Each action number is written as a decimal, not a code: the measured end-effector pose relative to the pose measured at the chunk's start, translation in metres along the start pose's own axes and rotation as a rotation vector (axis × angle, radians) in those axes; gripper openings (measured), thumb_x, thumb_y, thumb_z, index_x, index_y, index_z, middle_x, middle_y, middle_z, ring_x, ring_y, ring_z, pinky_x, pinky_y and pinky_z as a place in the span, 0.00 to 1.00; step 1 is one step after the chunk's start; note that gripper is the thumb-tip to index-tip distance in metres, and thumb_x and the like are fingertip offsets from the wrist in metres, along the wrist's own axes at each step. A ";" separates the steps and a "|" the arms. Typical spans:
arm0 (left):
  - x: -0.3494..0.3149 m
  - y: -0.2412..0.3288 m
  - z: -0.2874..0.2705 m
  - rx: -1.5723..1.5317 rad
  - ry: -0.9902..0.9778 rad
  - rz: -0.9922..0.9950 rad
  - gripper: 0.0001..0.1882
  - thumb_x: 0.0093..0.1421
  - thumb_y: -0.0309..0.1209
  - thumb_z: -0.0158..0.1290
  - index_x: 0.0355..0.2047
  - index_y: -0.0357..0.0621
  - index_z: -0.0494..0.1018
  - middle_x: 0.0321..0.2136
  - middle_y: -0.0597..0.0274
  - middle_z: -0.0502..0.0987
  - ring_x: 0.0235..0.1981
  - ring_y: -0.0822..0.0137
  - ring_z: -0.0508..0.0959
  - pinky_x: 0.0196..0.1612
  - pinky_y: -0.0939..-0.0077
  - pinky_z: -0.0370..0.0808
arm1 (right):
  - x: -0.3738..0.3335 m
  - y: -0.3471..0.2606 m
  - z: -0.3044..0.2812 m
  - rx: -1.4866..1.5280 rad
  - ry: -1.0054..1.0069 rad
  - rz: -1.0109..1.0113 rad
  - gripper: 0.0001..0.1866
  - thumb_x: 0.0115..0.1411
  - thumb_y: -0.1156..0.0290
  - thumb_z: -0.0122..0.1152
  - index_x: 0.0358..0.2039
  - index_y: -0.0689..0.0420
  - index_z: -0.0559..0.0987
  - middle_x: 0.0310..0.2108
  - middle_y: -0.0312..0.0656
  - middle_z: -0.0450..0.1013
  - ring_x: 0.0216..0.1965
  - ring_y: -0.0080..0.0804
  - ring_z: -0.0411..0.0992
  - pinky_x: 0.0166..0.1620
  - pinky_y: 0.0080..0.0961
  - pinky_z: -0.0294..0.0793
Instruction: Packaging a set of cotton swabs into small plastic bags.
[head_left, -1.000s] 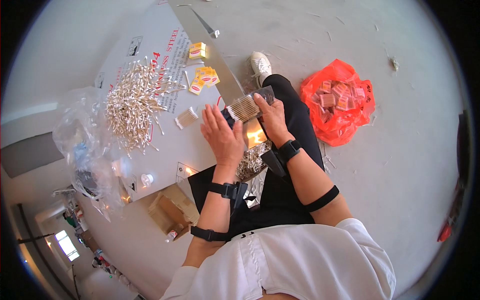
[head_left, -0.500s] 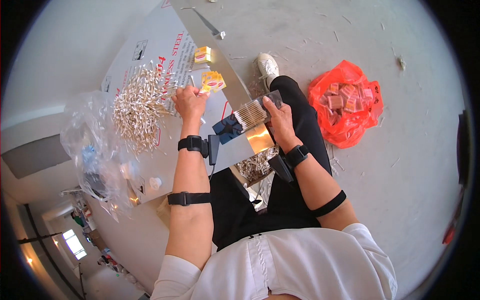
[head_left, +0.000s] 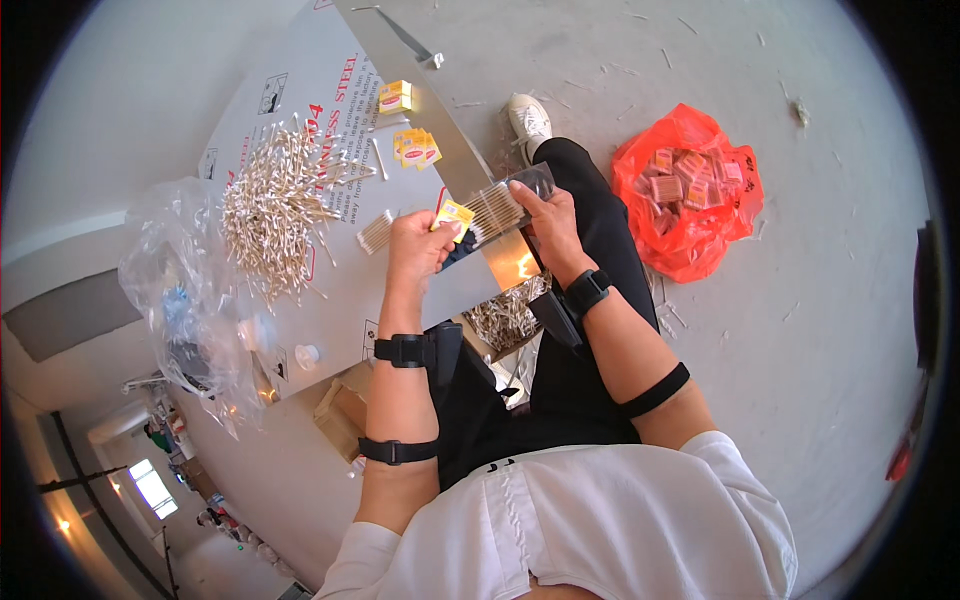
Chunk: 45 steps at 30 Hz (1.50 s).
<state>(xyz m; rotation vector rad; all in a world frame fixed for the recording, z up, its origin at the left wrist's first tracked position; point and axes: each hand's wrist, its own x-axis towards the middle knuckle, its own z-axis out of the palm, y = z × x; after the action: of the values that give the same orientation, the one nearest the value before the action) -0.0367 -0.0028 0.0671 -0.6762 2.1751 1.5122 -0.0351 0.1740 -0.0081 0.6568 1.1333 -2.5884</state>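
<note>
My left hand (head_left: 418, 248) is closed on a small yellow card (head_left: 453, 220), pinched between thumb and fingers. It holds the card against the near end of a row of cotton swabs (head_left: 496, 211). These swabs lie in a clear plastic pouch (head_left: 537, 181), gripped by my right hand (head_left: 553, 228) with the thumb on top. Beside my left knuckles is a small bundle of cotton swabs (head_left: 374, 232), apparently on the metal-sheet table. Farther off lie a few more yellow cards (head_left: 416, 148) and a yellow stack (head_left: 395, 97). A large loose heap of swabs (head_left: 275, 205) spreads to the left.
On the floor at right sits a red plastic bag (head_left: 640, 150) holding several pinkish packs. A box of loose swabs (head_left: 505, 318) stands below the table edge, near my legs. Crumpled clear plastic (head_left: 180, 290) hangs over the table's left side. Stray swabs litter the floor.
My left hand has moved from the yellow cards on the table toward me and right, bringing one card to the pouch. My right hand stays on the pouch.
</note>
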 end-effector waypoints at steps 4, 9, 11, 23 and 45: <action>-0.004 -0.004 0.009 0.079 -0.003 -0.010 0.06 0.56 0.27 0.58 0.23 0.41 0.74 0.12 0.76 0.65 0.09 0.85 0.58 0.10 0.86 0.51 | 0.001 0.002 0.003 0.007 -0.006 -0.002 0.06 0.61 0.71 0.62 0.28 0.59 0.79 0.25 0.30 0.75 0.24 0.17 0.70 0.28 0.20 0.69; -0.003 0.003 0.018 0.097 0.001 -0.048 0.06 0.55 0.28 0.58 0.23 0.40 0.75 0.12 0.76 0.65 0.09 0.85 0.59 0.11 0.86 0.51 | 0.002 0.003 -0.001 0.018 0.002 0.007 0.05 0.61 0.72 0.62 0.29 0.60 0.79 0.25 0.31 0.75 0.24 0.18 0.70 0.28 0.20 0.70; 0.001 0.005 0.020 0.113 -0.017 -0.055 0.06 0.54 0.28 0.59 0.23 0.40 0.75 0.12 0.76 0.64 0.10 0.84 0.59 0.11 0.85 0.51 | 0.002 0.004 -0.001 0.023 0.003 0.001 0.05 0.61 0.73 0.62 0.29 0.60 0.79 0.25 0.31 0.75 0.24 0.18 0.70 0.28 0.20 0.70; 0.010 0.022 0.032 0.451 0.018 0.003 0.09 0.53 0.26 0.58 0.20 0.34 0.74 0.15 0.57 0.76 0.14 0.70 0.75 0.16 0.75 0.71 | 0.005 0.007 -0.003 0.044 0.002 -0.031 0.06 0.61 0.74 0.62 0.28 0.60 0.78 0.25 0.31 0.74 0.25 0.17 0.69 0.29 0.20 0.70; -0.051 -0.053 0.029 0.877 0.373 0.647 0.24 0.56 0.30 0.57 0.52 0.38 0.67 0.52 0.46 0.68 0.54 0.47 0.67 0.55 0.57 0.65 | -0.008 -0.003 -0.012 -0.073 -0.030 0.061 0.06 0.60 0.66 0.64 0.29 0.54 0.79 0.21 0.29 0.73 0.16 0.13 0.62 0.20 0.12 0.60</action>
<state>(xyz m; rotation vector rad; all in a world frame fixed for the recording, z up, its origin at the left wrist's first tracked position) 0.0371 0.0174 0.0476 0.0751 3.1702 0.4833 -0.0259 0.1851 -0.0098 0.6236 1.1739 -2.4853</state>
